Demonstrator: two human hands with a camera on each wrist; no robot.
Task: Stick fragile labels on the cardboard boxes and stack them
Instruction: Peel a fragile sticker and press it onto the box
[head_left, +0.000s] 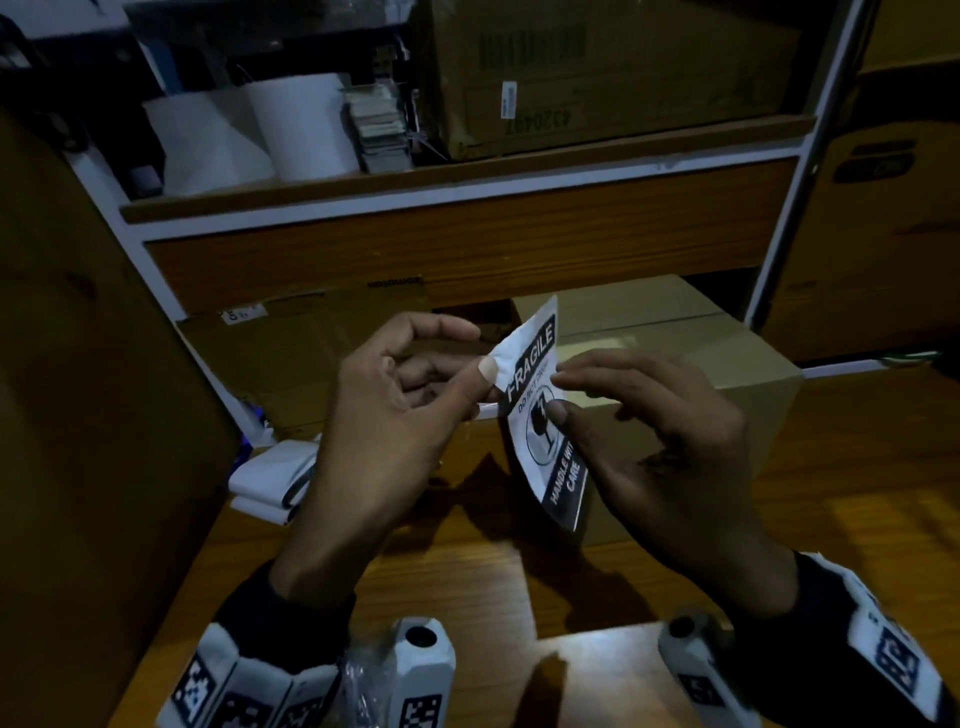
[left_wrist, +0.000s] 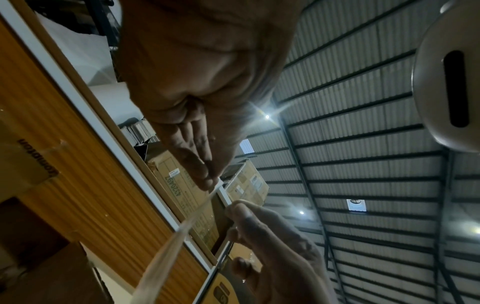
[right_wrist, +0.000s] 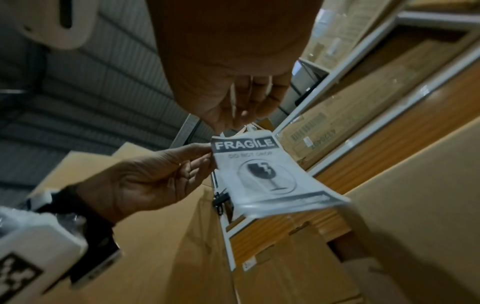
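Both grips pinching thin black-and-white paper FRAGILE label (head_left: 540, 410): left hand (head_left: 395, 415) at top corner, right hand (head_left: 660, 447) mid-edge. Light, floppy, likely tear-prone; best held by edges.

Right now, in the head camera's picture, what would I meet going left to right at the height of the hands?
folded white papers → left hand → fragile label → right hand

White fragile label (head_left: 540, 410), black-banded, held upright and slightly curled in mid-air; plain cardboard box (head_left: 691, 364) at its 2 o'clock, closed.
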